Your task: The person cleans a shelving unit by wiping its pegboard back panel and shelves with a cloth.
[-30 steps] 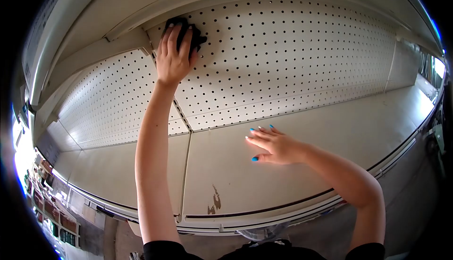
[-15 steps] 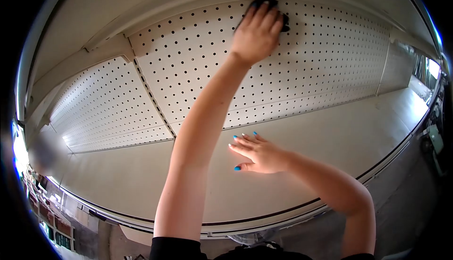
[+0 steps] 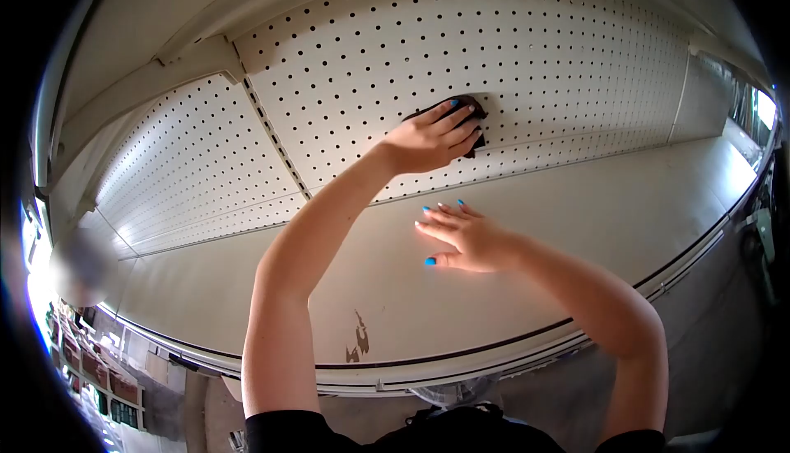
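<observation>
My left hand (image 3: 429,140) presses a dark cloth (image 3: 475,148) against the white perforated back panel (image 3: 354,66), low on it. The fingers lie over the cloth and cover most of it; dark edges show above and beside the fingertips. Below, my right hand (image 3: 473,243) rests palm down on the pale shelf (image 3: 592,206), fingers spread, with nothing in it. Blue and pale nails show on both hands.
A slotted seam (image 3: 271,132) divides the panel from another perforated panel (image 3: 181,153) on the left. A bracket (image 3: 206,62) juts out under the upper shelf. Brown worn marks (image 3: 360,336) lie near the shelf's front edge. A blurred patch (image 3: 84,267) is at far left.
My left hand has moved down the panel with the cloth, from near its top to its lower part. My right hand stays on the shelf. The view has shifted, and brown marks now show.
</observation>
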